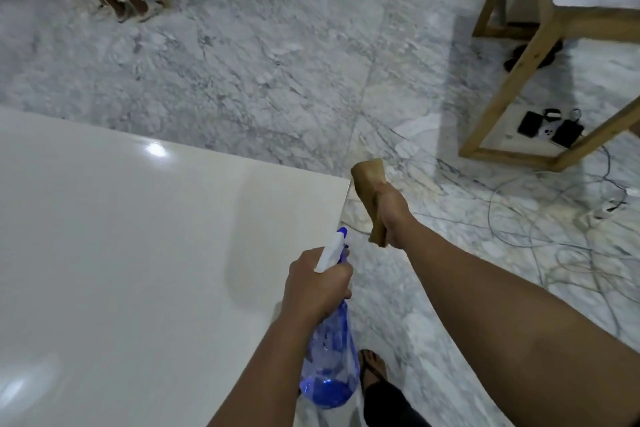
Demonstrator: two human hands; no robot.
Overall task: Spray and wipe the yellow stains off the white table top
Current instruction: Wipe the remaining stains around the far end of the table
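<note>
Nearest us, our left hand (317, 282) curls its grip round the neck of the blue spray bottle (330, 364), which hangs past the right edge of the white tabletop (138, 236), its white nozzle (333, 248) pointing up over that edge. We see no yellow stains on the tabletop, only a faint dull patch near its right edge. Further right of the tabletop, over the marble floor (259, 62), our right hand (393, 215) grips a brownish sponge (369, 184) just off the tabletop's corner. Cables (554, 246) lie well right of the tabletop.
</note>
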